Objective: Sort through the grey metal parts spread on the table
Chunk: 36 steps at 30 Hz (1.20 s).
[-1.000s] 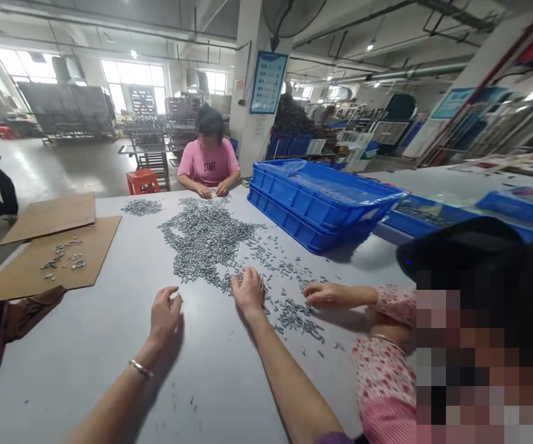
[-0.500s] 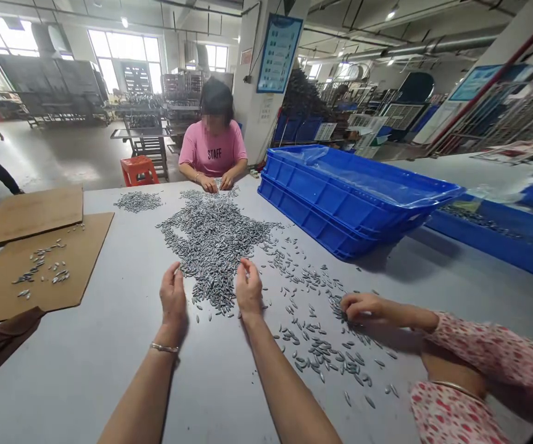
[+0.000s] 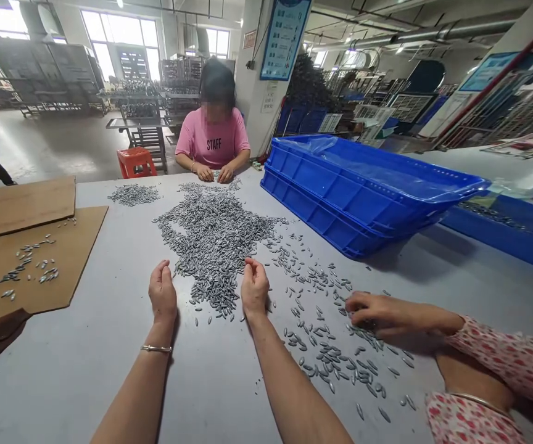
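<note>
A heap of small grey spindle-shaped metal pieces [image 3: 213,237] spreads over the white table [image 3: 206,382]. On its left side is my left hand [image 3: 162,290], a little apart from the heap, with a bracelet at the wrist. Its fingers are curled in and pressed together, and what they hold, if anything, is hidden. My right hand [image 3: 255,287] rests at the heap's right edge, by the nearest pieces. Thumb and fingers are closed there too, and I cannot make out anything between them.
At right, a co-worker's hand [image 3: 377,313] touches scattered pieces [image 3: 331,357]. Across the table sits a person in a pink shirt [image 3: 213,139], both hands at the heap's far end. Stacked blue crates [image 3: 322,191] stand back right. Cardboard sheets [image 3: 70,271] and a smaller heap [image 3: 134,194] lie left.
My left hand has moved left, away from the heap, and its fingers look more curled. My right hand has shifted slightly right. The view has tilted down a little.
</note>
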### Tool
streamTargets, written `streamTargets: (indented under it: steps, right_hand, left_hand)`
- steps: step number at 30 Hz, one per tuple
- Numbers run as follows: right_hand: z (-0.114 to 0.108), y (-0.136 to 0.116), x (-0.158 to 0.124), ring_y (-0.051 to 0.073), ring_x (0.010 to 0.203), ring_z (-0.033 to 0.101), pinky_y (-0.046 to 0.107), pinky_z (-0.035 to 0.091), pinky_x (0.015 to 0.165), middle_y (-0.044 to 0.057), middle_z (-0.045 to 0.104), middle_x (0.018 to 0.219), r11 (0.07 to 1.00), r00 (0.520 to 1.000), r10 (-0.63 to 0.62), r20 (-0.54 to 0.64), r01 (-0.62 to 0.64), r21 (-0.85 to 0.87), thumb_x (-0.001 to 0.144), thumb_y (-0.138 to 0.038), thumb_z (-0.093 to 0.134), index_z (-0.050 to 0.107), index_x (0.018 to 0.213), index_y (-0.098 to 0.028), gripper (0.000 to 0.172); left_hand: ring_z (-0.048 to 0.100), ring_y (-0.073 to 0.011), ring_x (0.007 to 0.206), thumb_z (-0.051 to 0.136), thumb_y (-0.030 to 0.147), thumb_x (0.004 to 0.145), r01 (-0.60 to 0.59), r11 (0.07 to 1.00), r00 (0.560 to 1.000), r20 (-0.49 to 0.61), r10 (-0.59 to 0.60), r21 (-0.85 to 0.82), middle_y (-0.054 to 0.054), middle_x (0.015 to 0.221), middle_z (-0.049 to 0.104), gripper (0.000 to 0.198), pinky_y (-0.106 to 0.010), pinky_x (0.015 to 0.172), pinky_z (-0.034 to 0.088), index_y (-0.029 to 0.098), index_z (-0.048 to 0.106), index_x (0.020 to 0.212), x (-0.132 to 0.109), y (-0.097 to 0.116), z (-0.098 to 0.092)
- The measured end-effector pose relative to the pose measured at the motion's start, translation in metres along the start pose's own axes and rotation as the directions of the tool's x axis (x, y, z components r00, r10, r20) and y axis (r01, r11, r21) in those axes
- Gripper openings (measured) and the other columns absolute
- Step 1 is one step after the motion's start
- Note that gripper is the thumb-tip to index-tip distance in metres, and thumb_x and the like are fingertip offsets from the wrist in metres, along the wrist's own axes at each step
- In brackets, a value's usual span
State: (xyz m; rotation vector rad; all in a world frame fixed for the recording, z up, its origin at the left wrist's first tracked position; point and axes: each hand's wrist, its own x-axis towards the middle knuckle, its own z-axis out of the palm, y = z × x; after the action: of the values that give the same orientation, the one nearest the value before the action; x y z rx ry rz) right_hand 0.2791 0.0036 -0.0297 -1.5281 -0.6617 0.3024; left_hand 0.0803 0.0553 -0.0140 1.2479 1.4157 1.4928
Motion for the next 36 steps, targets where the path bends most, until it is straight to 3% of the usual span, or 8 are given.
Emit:
streamTargets:
  steps: [4, 7, 13, 19, 22, 25, 28, 36]
  right_hand:
    - [-0.002, 0.001, 0.0, 0.021, 0.102, 0.063, 0.035, 0.048, 0.093, 0.013, 0.068, 0.112, 1.0, 1.0, 0.026, -0.001, -0.026, -0.017, 0.087, -0.041, 0.044, 0.062, 0.109, -0.015, 0.038]
    - [0.002, -0.002, -0.005, 0.021, 0.107, 0.062, 0.035, 0.046, 0.097, 0.013, 0.067, 0.116, 1.0, 0.992, 0.019, 0.127, -0.018, -0.003, 0.089, -0.04, 0.043, 0.061, 0.114, -0.015, 0.039]
    - [0.005, -0.013, -0.019, 0.02, 0.117, 0.059, 0.037, 0.042, 0.106, 0.008, 0.066, 0.125, 0.991, 0.86, -0.122, 0.495, 0.083, 0.1, 0.092, -0.037, 0.045, 0.063, 0.119, -0.019, 0.037]
    - [-0.003, -0.01, -0.012, 0.023, 0.108, 0.061, 0.042, 0.046, 0.098, 0.012, 0.067, 0.118, 0.992, 0.947, -0.11, 0.302, 0.124, -0.028, 0.093, -0.043, 0.042, 0.062, 0.119, -0.017, 0.042]
    - [-0.002, -0.009, -0.018, 0.027, 0.123, 0.053, 0.05, 0.034, 0.109, 0.015, 0.061, 0.129, 0.915, 0.879, -0.2, 0.433, 0.326, -0.239, 0.091, -0.048, 0.046, 0.058, 0.127, -0.017, 0.049]
    - [-0.001, -0.01, -0.031, 0.034, 0.143, 0.029, 0.057, 0.014, 0.117, 0.013, 0.044, 0.148, 0.766, 0.724, -0.217, 0.655, 0.542, -0.346, 0.085, -0.057, 0.056, 0.049, 0.139, -0.023, 0.065]
    - [-0.001, -0.013, -0.041, 0.038, 0.146, 0.017, 0.06, 0.011, 0.116, 0.012, 0.031, 0.157, 0.672, 0.6, -0.191, 0.777, 0.657, -0.342, 0.077, -0.063, 0.064, 0.042, 0.144, -0.029, 0.079]
    - [0.004, -0.021, -0.045, 0.03, 0.124, 0.042, 0.05, 0.035, 0.1, 0.006, 0.054, 0.133, 0.649, 0.66, -0.228, 0.716, 0.651, -0.393, 0.085, -0.041, 0.064, 0.06, 0.121, -0.034, 0.037]
  left_hand:
    - [0.05, -0.0212, 0.128, 0.042, 0.043, 0.093, 0.044, 0.998, 0.998, 0.042, -0.042, -0.055, -0.011, 0.135, 0.058, 0.043, -0.037, 0.11, 0.037, 0.017, 0.064, 0.118, 0.0, 0.004, 0.0]
    - [0.05, -0.0206, 0.128, 0.043, 0.045, 0.094, 0.039, 0.998, 0.988, 0.15, -0.031, -0.05, -0.01, 0.136, 0.057, 0.044, -0.038, 0.113, 0.034, 0.018, 0.063, 0.121, -0.004, 0.008, 0.002]
    - [0.055, -0.0227, 0.121, 0.055, 0.049, 0.088, 0.06, 0.991, 0.912, 0.409, -0.005, -0.122, -0.009, 0.123, 0.066, 0.039, -0.042, 0.11, 0.036, 0.021, 0.07, 0.109, -0.013, 0.008, 0.008]
    - [0.064, -0.0183, 0.093, 0.063, 0.051, 0.079, 0.194, 0.908, 0.974, 0.186, -0.132, -0.37, -0.009, 0.099, 0.068, 0.039, -0.035, 0.087, 0.05, 0.015, 0.07, 0.094, -0.002, 0.006, 0.003]
    - [0.064, -0.0159, 0.083, 0.063, 0.046, 0.078, 0.21, 0.868, 0.977, 0.07, -0.201, -0.45, -0.007, 0.092, 0.066, 0.034, -0.031, 0.075, 0.052, 0.014, 0.067, 0.09, 0.003, 0.004, 0.001]
    - [0.064, -0.0144, 0.076, 0.063, 0.043, 0.078, 0.22, 0.852, 0.973, 0.044, -0.227, -0.475, -0.006, 0.089, 0.065, 0.031, -0.029, 0.068, 0.051, 0.014, 0.066, 0.089, 0.005, 0.001, 0.001]
    - [0.063, -0.0132, 0.071, 0.064, 0.041, 0.076, 0.232, 0.847, 0.97, 0.049, -0.239, -0.478, -0.005, 0.086, 0.065, 0.03, -0.028, 0.065, 0.05, 0.014, 0.065, 0.087, 0.005, -0.001, 0.002]
    - [0.062, -0.0119, 0.069, 0.063, 0.039, 0.075, 0.25, 0.842, 0.966, 0.063, -0.251, -0.478, -0.005, 0.084, 0.066, 0.028, -0.026, 0.064, 0.049, 0.013, 0.064, 0.085, 0.005, -0.005, 0.001]
